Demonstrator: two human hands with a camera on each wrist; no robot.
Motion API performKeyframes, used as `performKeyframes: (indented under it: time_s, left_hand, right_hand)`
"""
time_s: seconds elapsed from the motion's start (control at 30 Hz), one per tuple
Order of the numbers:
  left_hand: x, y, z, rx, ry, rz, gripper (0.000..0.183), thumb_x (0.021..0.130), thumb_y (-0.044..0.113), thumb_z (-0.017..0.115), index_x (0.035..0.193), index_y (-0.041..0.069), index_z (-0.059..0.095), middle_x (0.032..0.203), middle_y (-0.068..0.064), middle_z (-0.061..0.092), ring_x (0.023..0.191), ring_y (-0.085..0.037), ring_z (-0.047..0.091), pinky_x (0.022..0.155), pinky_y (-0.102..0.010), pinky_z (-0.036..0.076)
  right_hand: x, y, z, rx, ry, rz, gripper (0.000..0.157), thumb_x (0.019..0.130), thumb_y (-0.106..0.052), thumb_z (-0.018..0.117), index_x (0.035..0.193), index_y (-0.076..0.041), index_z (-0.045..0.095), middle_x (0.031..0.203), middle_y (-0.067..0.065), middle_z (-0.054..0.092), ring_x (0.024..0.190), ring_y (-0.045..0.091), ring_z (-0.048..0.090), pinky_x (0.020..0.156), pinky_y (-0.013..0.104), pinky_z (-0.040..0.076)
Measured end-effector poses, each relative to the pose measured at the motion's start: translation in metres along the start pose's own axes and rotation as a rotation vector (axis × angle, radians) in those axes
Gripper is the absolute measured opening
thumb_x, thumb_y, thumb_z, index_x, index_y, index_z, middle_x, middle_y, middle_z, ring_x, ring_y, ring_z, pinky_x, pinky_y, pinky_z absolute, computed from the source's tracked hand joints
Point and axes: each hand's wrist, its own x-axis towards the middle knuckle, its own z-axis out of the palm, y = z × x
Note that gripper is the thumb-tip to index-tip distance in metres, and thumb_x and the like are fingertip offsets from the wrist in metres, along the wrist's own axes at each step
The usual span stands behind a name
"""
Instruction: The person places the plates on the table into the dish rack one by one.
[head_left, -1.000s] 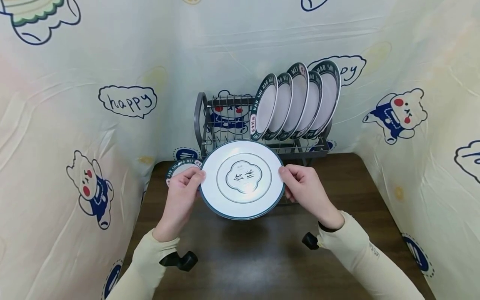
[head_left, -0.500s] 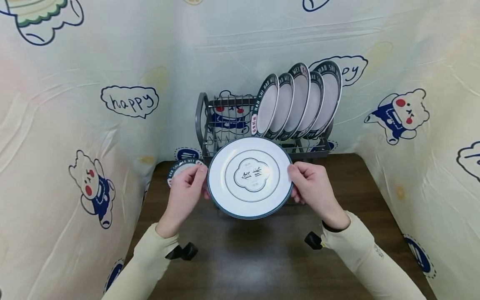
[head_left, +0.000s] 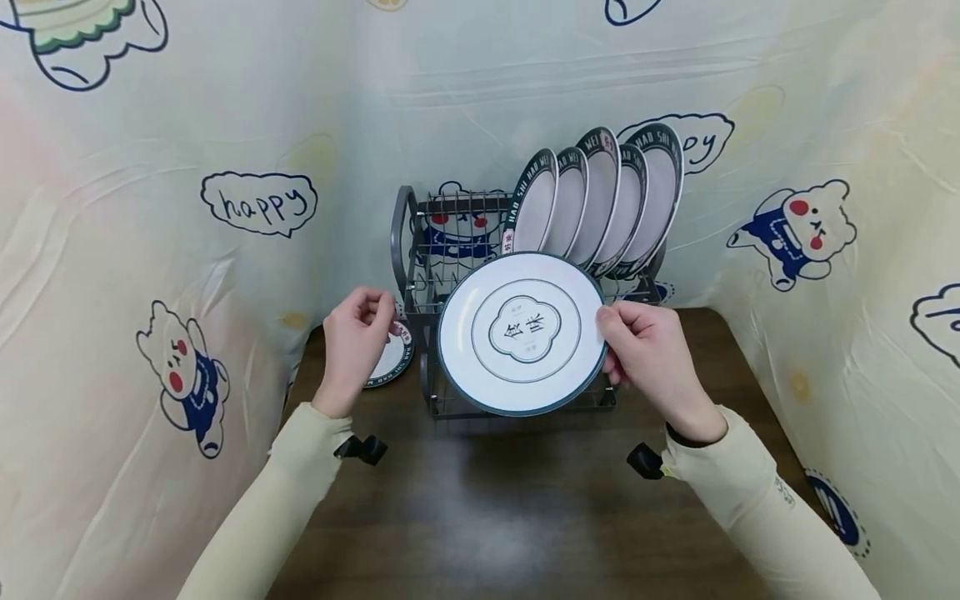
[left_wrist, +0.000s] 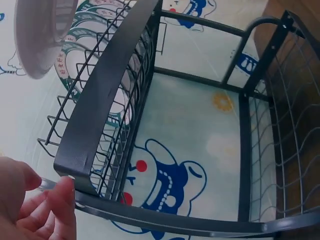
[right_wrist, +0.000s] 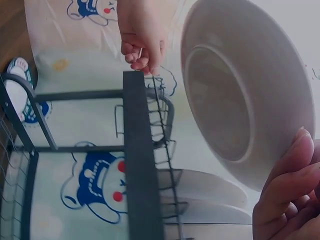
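My right hand point(head_left: 652, 358) pinches the right rim of a white plate point(head_left: 521, 333) with a dark green edge, its printed centre facing up toward me in the head view. The plate is held in front of the dish rack point(head_left: 402, 237); its underside shows in the right wrist view. My left hand point(head_left: 356, 346) holds nothing, its fingers loosely bent. In the left wrist view its fingertips point(left_wrist: 62, 190) lie right by the rack's end rail. Beyond that hand a smaller plate point(head_left: 393, 367) with a lettered rim lies on the table, partly covered by the hand.
Several plates point(head_left: 660, 200) with green lettered rims stand upright in the right part of the rack's upper tier. Bare wire slots point(head_left: 457, 204) show to their left. The brown table point(head_left: 480, 517) is enclosed by a printed cloth point(head_left: 450, 100) at the back and sides.
My left hand has let go of the plate's left rim and moved up and left. My right hand has carried the plate right and up toward the rack; more of the small plate shows.
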Motion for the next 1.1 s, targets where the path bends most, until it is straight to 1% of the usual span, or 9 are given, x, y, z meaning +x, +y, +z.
performKeyframes:
  time_s: [0.1,0.2,0.3,0.43,0.53,0.7,0.8,0.93,1.1]
  left_hand:
    - [0.009,0.000,0.004,0.012,0.019,-0.001,0.027,0.106,0.029,0.060,0.109,0.004,0.070,0.089,-0.010,0.073,0.064,-0.016,0.067,0.057,-0.019,0.050]
    - [0.016,0.000,0.009,0.047,0.056,0.016,0.031,0.105,0.030,0.061,0.118,0.002,0.067,0.103,-0.011,0.072,0.072,-0.021,0.067,0.064,-0.018,0.050]
    - [0.020,-0.001,0.014,0.091,0.077,0.045,0.033,0.105,0.029,0.062,0.121,0.001,0.066,0.111,-0.012,0.070,0.077,-0.020,0.065,0.066,-0.018,0.049]
    - [0.021,0.000,0.019,0.109,0.069,0.063,0.030,0.104,0.026,0.064,0.120,0.001,0.067,0.112,-0.014,0.069,0.077,-0.020,0.065,0.066,-0.018,0.051]
    - [0.022,0.000,0.021,0.113,0.066,0.071,0.028,0.104,0.024,0.064,0.119,0.001,0.066,0.110,-0.014,0.068,0.081,-0.021,0.065,0.070,-0.022,0.053]
    - [0.023,-0.002,0.025,0.102,0.076,0.092,0.024,0.104,0.020,0.065,0.115,-0.001,0.065,0.107,-0.016,0.067,0.094,-0.028,0.064,0.083,-0.041,0.055]
    - [0.023,-0.004,0.027,0.094,0.079,0.083,0.023,0.104,0.019,0.064,0.115,-0.001,0.064,0.108,-0.016,0.066,0.099,-0.031,0.063,0.089,-0.049,0.055]
    - [0.023,-0.002,0.028,0.095,0.075,0.063,0.022,0.104,0.018,0.064,0.115,-0.001,0.063,0.109,-0.016,0.065,0.098,-0.029,0.063,0.089,-0.048,0.058]
    - [0.022,0.000,0.029,0.109,0.062,0.051,0.021,0.105,0.017,0.062,0.116,-0.002,0.062,0.110,-0.016,0.063,0.098,-0.024,0.062,0.084,-0.043,0.062]
  right_hand:
    - [0.008,-0.007,-0.005,-0.044,0.011,-0.017,0.038,0.107,-0.022,0.054,0.077,-0.001,0.067,0.056,0.006,0.060,0.043,0.020,0.056,0.037,0.029,0.046]
    - [0.019,-0.017,-0.010,-0.084,0.029,-0.041,0.041,0.106,-0.023,0.053,0.073,-0.002,0.066,0.054,0.005,0.060,0.041,0.020,0.055,0.036,0.029,0.046]
    - [0.032,-0.027,-0.016,-0.114,0.050,-0.069,0.042,0.105,-0.022,0.053,0.070,-0.002,0.065,0.054,0.006,0.060,0.040,0.020,0.055,0.035,0.029,0.046]
    - [0.046,-0.042,-0.022,-0.155,0.074,-0.100,0.042,0.105,-0.022,0.051,0.071,-0.002,0.067,0.055,0.006,0.060,0.041,0.020,0.055,0.035,0.027,0.045]
    - [0.056,-0.052,-0.025,-0.193,0.084,-0.130,0.042,0.104,-0.021,0.050,0.071,-0.003,0.067,0.055,0.007,0.060,0.042,0.021,0.055,0.036,0.026,0.045]
    - [0.069,-0.065,-0.025,-0.285,0.108,-0.176,0.041,0.104,-0.020,0.049,0.072,-0.003,0.069,0.057,0.009,0.061,0.043,0.020,0.056,0.042,0.024,0.049]
    - [0.078,-0.071,-0.024,-0.349,0.121,-0.197,0.041,0.103,-0.020,0.049,0.071,-0.004,0.068,0.057,0.008,0.061,0.044,0.019,0.057,0.043,0.022,0.047]
    - [0.093,-0.078,-0.021,-0.438,0.133,-0.239,0.041,0.103,-0.018,0.047,0.068,-0.006,0.065,0.056,0.007,0.062,0.044,0.017,0.057,0.043,0.022,0.044]
    - [0.110,-0.085,-0.015,-0.520,0.138,-0.272,0.041,0.102,-0.017,0.046,0.067,-0.006,0.065,0.059,0.007,0.066,0.046,0.013,0.059,0.047,0.020,0.044]
